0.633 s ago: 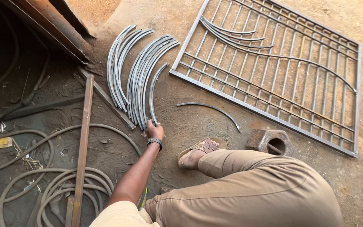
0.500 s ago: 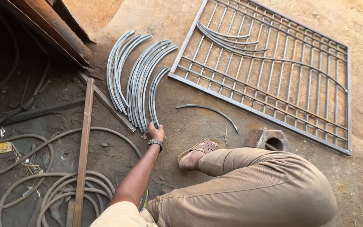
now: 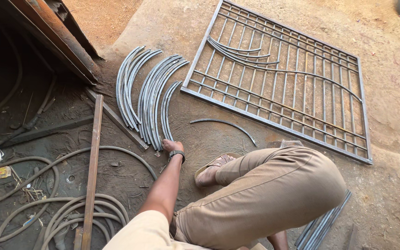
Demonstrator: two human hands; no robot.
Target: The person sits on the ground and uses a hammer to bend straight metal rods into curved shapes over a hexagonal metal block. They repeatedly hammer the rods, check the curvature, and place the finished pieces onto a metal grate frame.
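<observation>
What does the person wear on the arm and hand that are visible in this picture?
Only the left hand shows. A dark wristwatch with a black strap sits at the wrist. The forearm is bare; a short cream sleeve covers the upper arm. No glove is visible. The right hand is out of view.

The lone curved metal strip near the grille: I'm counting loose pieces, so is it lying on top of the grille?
No, the lone curved strip lies on the bare ground, just outside the metal grille frame's near edge.
</observation>
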